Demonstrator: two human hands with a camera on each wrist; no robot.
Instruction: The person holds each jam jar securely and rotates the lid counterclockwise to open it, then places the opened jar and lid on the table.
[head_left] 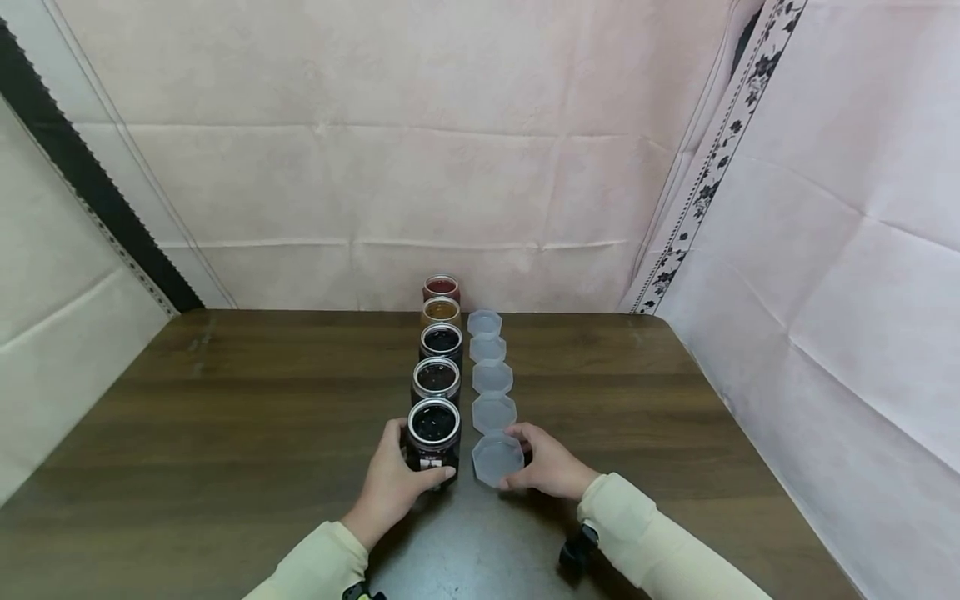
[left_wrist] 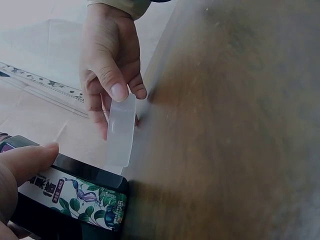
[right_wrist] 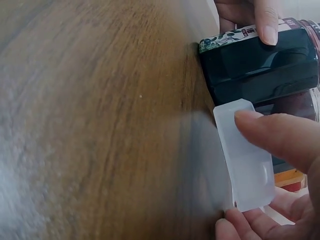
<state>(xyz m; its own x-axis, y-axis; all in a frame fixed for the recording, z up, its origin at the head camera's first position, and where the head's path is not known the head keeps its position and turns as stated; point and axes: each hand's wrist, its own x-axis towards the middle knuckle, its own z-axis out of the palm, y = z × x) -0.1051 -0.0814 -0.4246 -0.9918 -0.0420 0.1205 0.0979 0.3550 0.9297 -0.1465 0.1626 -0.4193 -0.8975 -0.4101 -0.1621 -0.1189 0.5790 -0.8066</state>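
My left hand [head_left: 400, 476] grips the nearest dark jar [head_left: 434, 422], thumb across its near side and fingers round its left. That jar has a silver rim and a plant-patterned label [left_wrist: 87, 201]. To its right, my right hand [head_left: 550, 462] holds the nearest translucent plastic box [head_left: 497, 459] by its right side, between thumb and fingers. In the right wrist view the thumb lies on the wall of this many-sided box [right_wrist: 245, 152]. The box stands beside the jar on the table.
Behind the held jar stand more jars in a row: dark ones [head_left: 437, 377], an amber one [head_left: 441, 312] and a red one [head_left: 441, 287]. A matching row of translucent boxes [head_left: 492, 377] runs alongside. White cloth [head_left: 420, 183] hangs behind the brown table [head_left: 225, 433].
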